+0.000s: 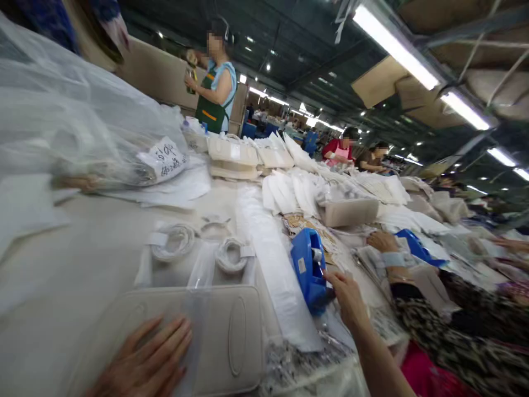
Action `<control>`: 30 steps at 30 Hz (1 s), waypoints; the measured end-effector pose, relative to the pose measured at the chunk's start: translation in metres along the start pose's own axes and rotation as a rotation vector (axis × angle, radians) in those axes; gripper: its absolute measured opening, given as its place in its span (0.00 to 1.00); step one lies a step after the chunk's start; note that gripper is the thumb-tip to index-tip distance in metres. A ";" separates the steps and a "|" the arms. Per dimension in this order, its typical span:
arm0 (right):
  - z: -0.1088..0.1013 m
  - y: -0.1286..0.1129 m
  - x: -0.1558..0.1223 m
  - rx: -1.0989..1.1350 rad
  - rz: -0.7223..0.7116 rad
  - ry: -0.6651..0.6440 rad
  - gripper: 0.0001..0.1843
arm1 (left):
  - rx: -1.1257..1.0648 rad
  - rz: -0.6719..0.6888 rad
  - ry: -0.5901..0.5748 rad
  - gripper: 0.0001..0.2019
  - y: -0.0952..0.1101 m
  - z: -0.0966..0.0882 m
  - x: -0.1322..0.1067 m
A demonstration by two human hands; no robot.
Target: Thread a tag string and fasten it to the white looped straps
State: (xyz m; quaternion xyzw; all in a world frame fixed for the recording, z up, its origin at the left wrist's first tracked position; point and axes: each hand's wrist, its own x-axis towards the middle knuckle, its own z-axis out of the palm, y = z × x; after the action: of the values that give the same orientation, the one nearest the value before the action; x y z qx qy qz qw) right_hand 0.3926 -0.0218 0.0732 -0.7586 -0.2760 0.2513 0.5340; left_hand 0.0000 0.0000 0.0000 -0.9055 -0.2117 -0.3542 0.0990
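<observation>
My left hand (144, 361) lies flat with fingers spread on a beige moulded tray (231, 336) inside a clear plastic bag, near the table's front edge. My right hand (345, 295) reaches out to a blue tape dispenser (309, 267) and its fingertips touch the dispenser's right side; nothing shows gripped in them. Two coiled white cables (173, 242) (230, 255) in clear bags lie just beyond the tray.
A co-worker's arm in a patterned sleeve (433, 309) rests at the right, with a second blue dispenser (415, 245). Stacks of white bags and beige trays (233, 157) cover the far table. A large clear bag (74, 127) sits at the left. People stand behind.
</observation>
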 end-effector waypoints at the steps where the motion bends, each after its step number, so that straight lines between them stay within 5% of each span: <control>1: 0.003 0.000 0.002 0.029 0.000 0.018 0.15 | 0.004 0.002 -0.012 0.12 0.000 0.000 0.000; 5: 0.006 -0.001 -0.008 0.138 -0.055 0.098 0.16 | 0.014 0.003 -0.038 0.13 -0.001 -0.001 -0.001; 9: -0.012 0.016 -0.048 0.217 -0.139 0.172 0.15 | 0.030 0.004 -0.045 0.13 -0.002 -0.003 0.000; 15: -0.019 0.056 -0.090 0.301 0.156 0.162 0.24 | 0.012 0.017 -0.055 0.14 -0.001 -0.005 0.002; 21: -0.004 0.054 -0.082 0.362 0.281 0.006 0.28 | 0.006 0.010 -0.072 0.13 -0.001 -0.009 0.006; 30: -0.031 0.057 -0.075 0.022 0.289 -0.043 0.27 | 0.051 0.073 -0.074 0.13 -0.004 -0.015 0.013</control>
State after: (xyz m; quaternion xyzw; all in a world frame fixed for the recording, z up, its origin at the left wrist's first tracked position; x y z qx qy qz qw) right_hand 0.3684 -0.1101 0.0349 -0.7788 -0.1726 0.3449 0.4946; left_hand -0.0020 0.0028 0.0199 -0.9223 -0.1911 -0.3112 0.1267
